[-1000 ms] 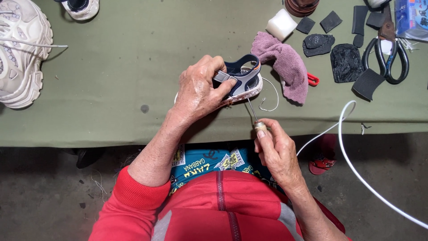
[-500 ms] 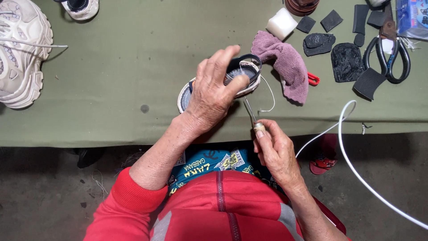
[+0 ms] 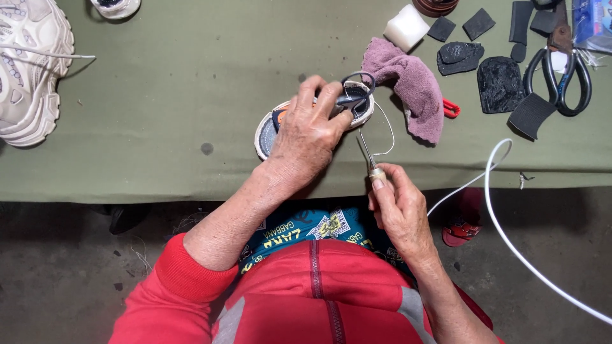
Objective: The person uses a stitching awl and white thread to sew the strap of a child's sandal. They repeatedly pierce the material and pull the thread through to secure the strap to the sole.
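Observation:
My left hand (image 3: 311, 130) presses down on a small dark sandal with a white sole (image 3: 270, 125) lying on the green table (image 3: 166, 83), fingers gripping its dark strap (image 3: 358, 89). My right hand (image 3: 398, 207) pinches a sewing awl (image 3: 368, 156) by its pale handle at the table's front edge. The awl's metal tip points up toward the sandal's sole. A white thread (image 3: 386, 130) loops from the sandal beside the awl.
A mauve cloth (image 3: 408, 89) lies right of the sandal, with a red-handled tool (image 3: 451, 108) behind it. Black rubber pieces (image 3: 500, 79), large scissors (image 3: 561, 70) and a white block (image 3: 407, 27) lie at the back right. A white sneaker (image 3: 29, 70) sits far left. A white cable (image 3: 510, 236) hangs off the edge.
My left hand has turned the sandal over and laid it flatter on the table, sole edge toward me. My right hand with the awl stays nearly still.

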